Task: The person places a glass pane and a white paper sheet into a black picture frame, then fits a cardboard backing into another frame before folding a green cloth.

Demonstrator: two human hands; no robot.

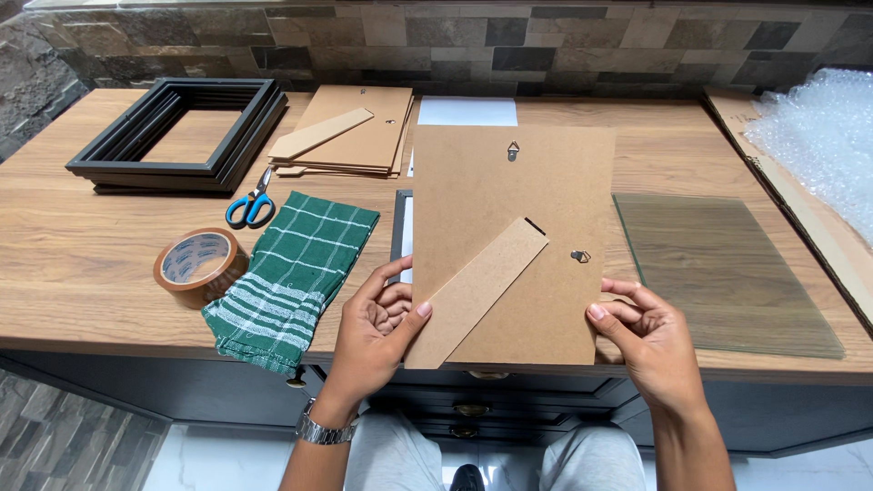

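I hold a brown fibreboard frame backing (546, 191) tilted up over the wooden counter (82, 264). My left hand (377, 323) grips its lower left edge, thumb on the fold-out stand strip (477, 291). Gripping the lower right edge is my right hand (641, 336). Two small metal hangers sit on the board. Beneath the board, a dark picture frame (401, 227) with white inside shows at the board's left edge; most of it is hidden.
A glass pane (718, 273) lies to the right. A green checked cloth (291, 273), brown tape roll (198, 264) and blue-handled scissors (253, 205) lie left. Stacked black frames (177, 136), more backing boards (350, 136), white paper (466, 112) sit behind. Bubble wrap (823, 136) lies far right.
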